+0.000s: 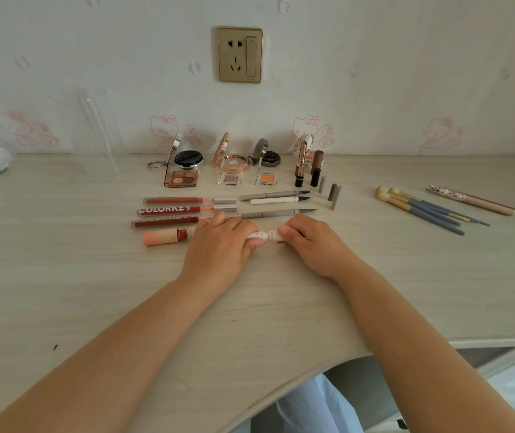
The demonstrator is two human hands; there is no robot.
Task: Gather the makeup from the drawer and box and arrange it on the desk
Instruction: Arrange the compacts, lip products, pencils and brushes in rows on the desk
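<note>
Makeup tube (pixel 264 235) pinched at both ends – left grip (pixel 218 245), right grip (pixel 309 242) – pale wood desk (pixel 62 276), papered wall (pixel 406 73).

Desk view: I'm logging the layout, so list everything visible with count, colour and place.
Lip gloss tubes: three, red-brown, left rows.
Peach tube: one, front left.
Pencils: three, grey and white, centre.
Grey caps: three, upright, right of pencils.
Compacts: three open, back row.
Eyeshadow pans: three, below compacts.
Lipsticks: several, gold and dark, back right.
Brushes: about four, blue handles, far right.
Wall socket: one, gold.
White tube: one, held by both hands.
Left hand, right hand: gripping its ends.
</note>
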